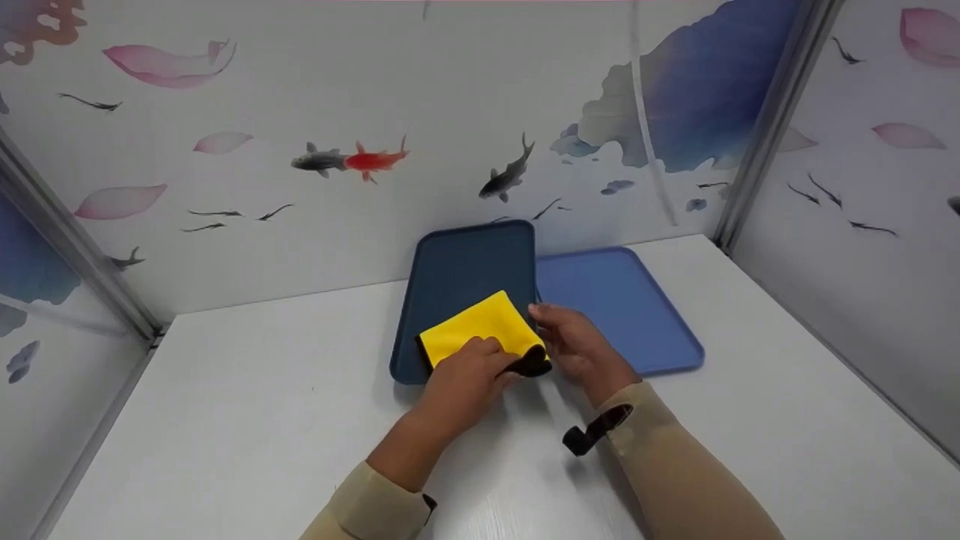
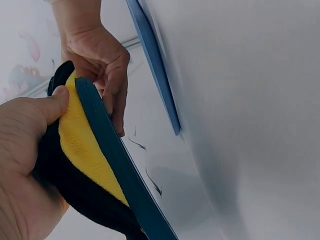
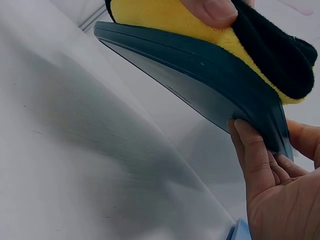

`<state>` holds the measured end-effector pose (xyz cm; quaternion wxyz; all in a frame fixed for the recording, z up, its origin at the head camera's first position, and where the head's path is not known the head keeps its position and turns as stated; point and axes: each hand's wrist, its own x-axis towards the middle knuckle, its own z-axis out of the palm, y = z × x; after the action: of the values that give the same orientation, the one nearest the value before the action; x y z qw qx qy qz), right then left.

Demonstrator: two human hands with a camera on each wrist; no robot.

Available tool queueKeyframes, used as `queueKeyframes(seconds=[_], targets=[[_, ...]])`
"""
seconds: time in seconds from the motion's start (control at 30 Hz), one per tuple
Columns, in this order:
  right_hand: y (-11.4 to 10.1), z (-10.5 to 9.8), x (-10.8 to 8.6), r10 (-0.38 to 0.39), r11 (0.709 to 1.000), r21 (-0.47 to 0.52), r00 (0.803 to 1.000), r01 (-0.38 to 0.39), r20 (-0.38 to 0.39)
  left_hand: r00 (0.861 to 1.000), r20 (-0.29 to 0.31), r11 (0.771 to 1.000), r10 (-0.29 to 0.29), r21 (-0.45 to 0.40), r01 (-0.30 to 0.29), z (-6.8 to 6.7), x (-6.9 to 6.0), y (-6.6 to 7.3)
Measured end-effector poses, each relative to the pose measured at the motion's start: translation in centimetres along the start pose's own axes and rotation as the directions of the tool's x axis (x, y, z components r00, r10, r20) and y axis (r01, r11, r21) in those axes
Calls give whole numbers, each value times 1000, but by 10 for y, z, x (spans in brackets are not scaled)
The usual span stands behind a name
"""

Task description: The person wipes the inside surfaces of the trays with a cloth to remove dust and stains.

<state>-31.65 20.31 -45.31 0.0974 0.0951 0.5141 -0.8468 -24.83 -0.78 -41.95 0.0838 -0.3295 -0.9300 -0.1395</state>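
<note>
A dark teal tray [image 1: 469,262] is held tilted above the white table, its underside showing in the right wrist view. My right hand [image 1: 585,349] grips its near right edge, thumb on the upper side and fingers beneath. Over the tray's near part lies a folded yellow cloth [image 1: 476,322] with black edging. My left hand [image 1: 465,382] holds the cloth against the tray, thumb on the yellow side in the left wrist view; some of its fingers are hidden by the cloth.
A lighter blue tray [image 1: 619,307] lies on the white table [image 1: 247,405], behind and to the right of the teal one. Walls with painted fish and petals [image 1: 300,90] stand at the back and both sides, with metal posts at the corners.
</note>
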Motion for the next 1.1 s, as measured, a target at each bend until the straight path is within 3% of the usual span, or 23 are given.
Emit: queueKeyframes(seconds=[0.2,0.47,0.73,0.93,1.1], targets=[[-1,3,1,11,1000,-4,999,-11,-35,1000,-5,1000,26,-6,-26,2,-2,-3],[-1,1,1,20,999,-26,999,-21,-26,999,39,999,38,3,-38,1,-4,-7],[3,-2,2,-5,989,-147,998,15,69,998,52,999,27,-21,-26,0,-13,-14],[2,-3,1,-1,992,-129,1000,2,10,996,70,999,46,-28,-44,-2,-18,-22],[-2,-5,1,-9,994,-109,1000,11,24,998,61,999,25,-23,-24,-3,-23,-31]])
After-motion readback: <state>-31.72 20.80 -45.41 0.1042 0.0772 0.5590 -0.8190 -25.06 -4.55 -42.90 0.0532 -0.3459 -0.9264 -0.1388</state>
